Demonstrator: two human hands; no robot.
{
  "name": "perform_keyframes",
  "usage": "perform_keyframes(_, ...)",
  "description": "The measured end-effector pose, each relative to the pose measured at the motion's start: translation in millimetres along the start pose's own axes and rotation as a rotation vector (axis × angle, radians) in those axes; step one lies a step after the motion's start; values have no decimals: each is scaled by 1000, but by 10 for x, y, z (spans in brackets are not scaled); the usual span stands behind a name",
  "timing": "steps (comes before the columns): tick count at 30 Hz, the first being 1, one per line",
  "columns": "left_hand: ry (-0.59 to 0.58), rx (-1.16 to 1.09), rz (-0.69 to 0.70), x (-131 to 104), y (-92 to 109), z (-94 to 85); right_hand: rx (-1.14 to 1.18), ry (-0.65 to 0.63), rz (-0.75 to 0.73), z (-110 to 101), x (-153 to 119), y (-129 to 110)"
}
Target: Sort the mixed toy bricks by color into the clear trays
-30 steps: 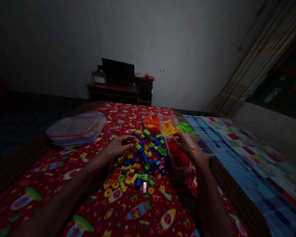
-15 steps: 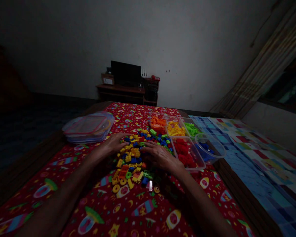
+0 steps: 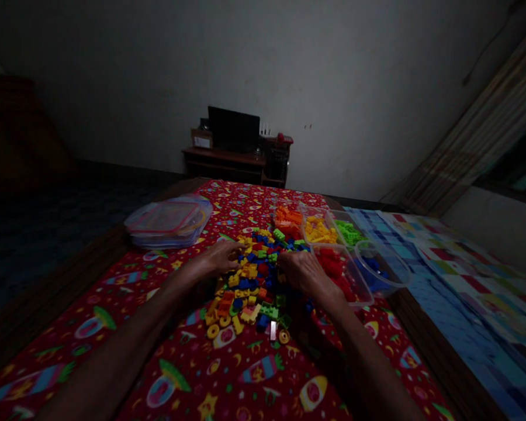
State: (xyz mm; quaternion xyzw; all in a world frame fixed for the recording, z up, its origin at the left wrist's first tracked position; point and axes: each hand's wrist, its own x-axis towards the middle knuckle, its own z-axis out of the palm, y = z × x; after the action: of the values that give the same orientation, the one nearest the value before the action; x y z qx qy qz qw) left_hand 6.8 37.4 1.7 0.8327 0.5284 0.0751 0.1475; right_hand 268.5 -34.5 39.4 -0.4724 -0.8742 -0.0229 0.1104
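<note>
A loose pile of toy building bricks point(image 3: 248, 271) in yellow, blue, green, red and orange lies on the red patterned cloth point(image 3: 228, 386). My left hand point(image 3: 221, 257) is at the pile's left side, its fingers curled in among yellow bricks; what they grip is too dark to make out. On the right side of the pile, my right hand point(image 3: 304, 272) has its fingers bent down and drawn together, their tips hidden among the bricks. Just right of that hand stands a clear box of red bricks point(image 3: 333, 263).
Behind it are tubs of orange bricks point(image 3: 288, 219), yellow bricks point(image 3: 319, 231) and green bricks point(image 3: 348, 233). A round tub point(image 3: 403, 275) holds blue bricks. Stacked clear lids point(image 3: 169, 225) lie at left. A desk with a monitor point(image 3: 234, 130) stands by the wall.
My right hand has moved right across the pile and its fingers have drawn in. My left hand's fingers have curled more among the yellow bricks. The whole view has shifted slightly.
</note>
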Motion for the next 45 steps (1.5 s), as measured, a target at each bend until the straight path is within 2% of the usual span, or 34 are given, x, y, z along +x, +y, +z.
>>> perform_keyframes(7,-15,-42,-4,-46,65,-9,-32,-68,15,-63,-3,-49)
perform_keyframes(11,55,-122,38,-49,134,-49,-39,-56,-3,-66,-2,-47)
perform_keyframes(16,129,-326,-35,-47,239,-69,-48,-36,-9,-32,8,-26)
perform_keyframes(22,214,-417,-4,-53,392,33,-81,-24,-14,-8,29,-7)
perform_keyframes(26,254,-433,48,-66,538,107,-36,50,-12,16,57,-16)
perform_keyframes(28,268,-467,72,-71,603,143,26,95,-62,37,68,-36)
perform_keyframes(32,229,-654,86,-47,639,231,124,130,-208,127,81,-86)
perform_keyframes(36,163,-751,97,-3,577,285,147,130,-149,229,96,-106)
perform_keyframes(41,188,-676,87,-36,571,202,126,134,-65,227,109,-87)
perform_keyframes(45,144,-600,103,-77,603,139,78,92,-63,217,122,-88)
